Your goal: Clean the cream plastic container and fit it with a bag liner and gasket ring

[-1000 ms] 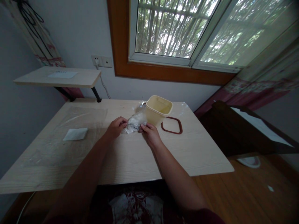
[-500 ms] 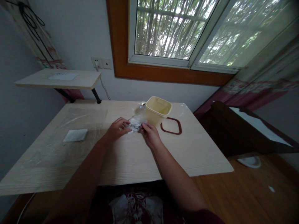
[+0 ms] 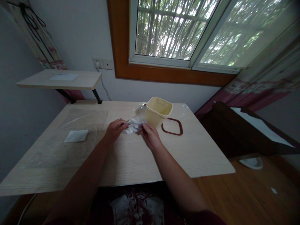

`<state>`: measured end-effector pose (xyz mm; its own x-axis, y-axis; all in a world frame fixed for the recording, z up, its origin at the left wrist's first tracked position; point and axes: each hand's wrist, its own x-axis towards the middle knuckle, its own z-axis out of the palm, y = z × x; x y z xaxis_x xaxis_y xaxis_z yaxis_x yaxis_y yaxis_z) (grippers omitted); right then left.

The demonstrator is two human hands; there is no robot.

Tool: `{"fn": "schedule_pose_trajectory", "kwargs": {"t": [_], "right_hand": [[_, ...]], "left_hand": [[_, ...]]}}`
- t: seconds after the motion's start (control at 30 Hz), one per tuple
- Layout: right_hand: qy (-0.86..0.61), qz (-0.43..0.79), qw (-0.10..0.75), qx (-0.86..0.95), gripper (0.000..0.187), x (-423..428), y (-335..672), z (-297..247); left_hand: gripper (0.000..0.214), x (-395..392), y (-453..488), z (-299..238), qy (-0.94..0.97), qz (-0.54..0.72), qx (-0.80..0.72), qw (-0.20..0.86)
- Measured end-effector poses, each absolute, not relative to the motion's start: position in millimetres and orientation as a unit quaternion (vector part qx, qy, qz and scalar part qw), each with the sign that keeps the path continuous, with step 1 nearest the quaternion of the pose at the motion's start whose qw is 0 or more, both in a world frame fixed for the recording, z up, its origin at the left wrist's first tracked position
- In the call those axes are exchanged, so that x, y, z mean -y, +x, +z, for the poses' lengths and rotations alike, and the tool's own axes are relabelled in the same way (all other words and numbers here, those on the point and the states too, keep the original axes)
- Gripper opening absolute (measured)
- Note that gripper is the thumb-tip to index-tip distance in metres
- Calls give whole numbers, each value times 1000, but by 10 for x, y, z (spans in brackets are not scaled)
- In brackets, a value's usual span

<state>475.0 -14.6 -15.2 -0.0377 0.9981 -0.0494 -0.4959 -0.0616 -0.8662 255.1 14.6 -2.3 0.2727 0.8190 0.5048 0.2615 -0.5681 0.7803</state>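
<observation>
Head view. The left hand (image 3: 114, 130) and right hand (image 3: 150, 136) are both clenched in a pinch on opposite sides of a crumpled clear plastic bag (image 3: 134, 125), which lies between them. Just beyond the right hand stands a cream plastic tub (image 3: 158, 110); a dark red rubber ring (image 3: 172, 126) lies farther right. Risk: a sharp pull rightward could tip the tub or tear the bag.

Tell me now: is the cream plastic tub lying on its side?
No, the cream plastic tub stands upright with its open top up, beside a dark red seal ring.
</observation>
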Motion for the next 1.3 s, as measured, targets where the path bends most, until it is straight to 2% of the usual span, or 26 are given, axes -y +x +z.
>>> {"fn": "schedule_pose_trajectory", "kwargs": {"t": [0.2, 0.3, 0.43, 0.5, 0.63, 0.7, 0.9, 1.3], "right_hand": [[-412, 481, 646, 427, 35, 114, 4741, -200], [-409, 418, 653, 481, 51, 97, 4736, -236], [-420, 392, 603, 554, 66, 118, 4732, -274], [-426, 379, 577, 584, 61, 140, 4740, -272], [-442, 334, 540, 634, 28, 177, 4767, -230], [-443, 321, 538, 641, 19, 190, 4772, -204], [-419, 329, 516, 671, 15, 239, 4742, -148], [-398, 344, 526, 668, 12, 235, 4733, -145]], "left_hand": [[19, -136, 2566, 13, 672, 589, -318, 318], [19, -100, 2576, 36, 641, 600, -308, 368], [20, -49, 2598, 52, 623, 583, -279, 441], [21, -31, 2614, 58, 633, 564, -268, 459], [24, -9, 2632, 72, 646, 548, -264, 462], [27, -3, 2630, 81, 641, 549, -273, 462], [41, 10, 2614, 113, 589, 566, -308, 488], [37, -14, 2656, 113, 544, 582, -345, 496]]}}
